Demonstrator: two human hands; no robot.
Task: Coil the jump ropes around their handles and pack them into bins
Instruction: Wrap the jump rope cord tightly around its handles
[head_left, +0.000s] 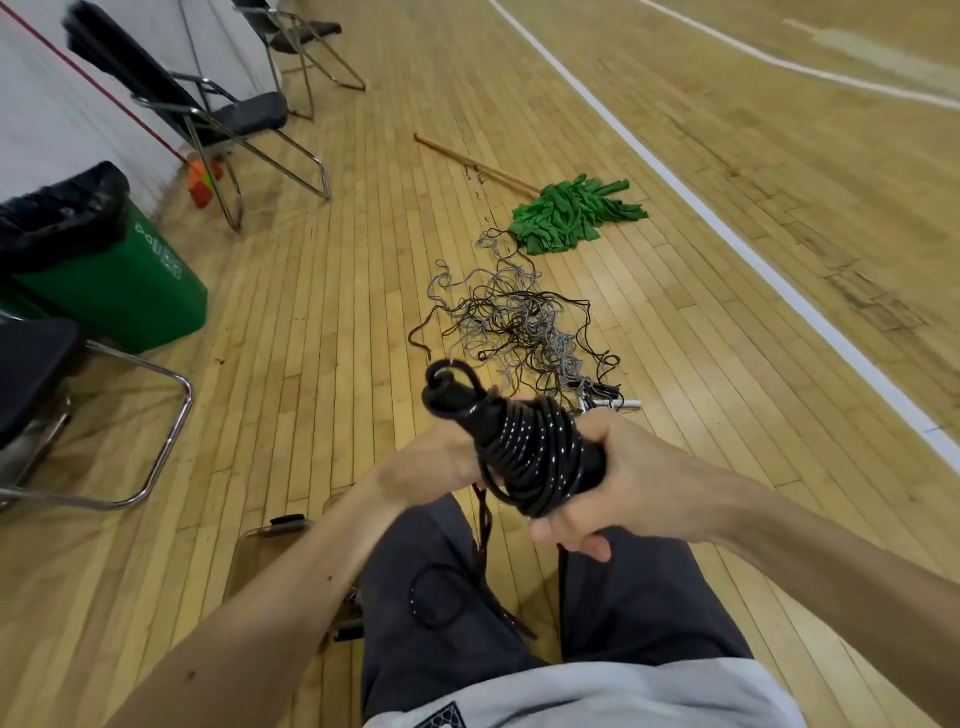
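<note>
Grey shirt hem (597, 696) and dark trousers (639, 597) fill the bottom of the view, with both bare forearms reaching forward over the lap. Both hands meet on one black jump rope (530, 452) flecked with white, held above the knees. Most of its length is already wound in tight turns around the handles, and one black handle end (441, 395) sticks up and to the left out of the coil. The right hand (613, 478) is clamped around the lower right of the coil, thumb underneath. The left hand (441, 462) is closed against the coil's left side; its fingers are tucked behind the turns, so the exact hold is hidden. A loose tail (484, 519) of the same rope drops between the legs, and a slack loop of it lies on the left thigh. Out on the wooden floor (322, 291), just beyond the hands, lies a tangled pile of ropes (519, 322), brown and grey, with white handles (618, 402) at its near side. Past the pile lies a green mop (571, 213) on a wooden stick. Toward the wall edge of the floor, on the left, stands a green bin (114, 291) with a black liner, among metal-framed folding chairs (218, 119). A white court line (727, 234) runs across the floor on the right.
</note>
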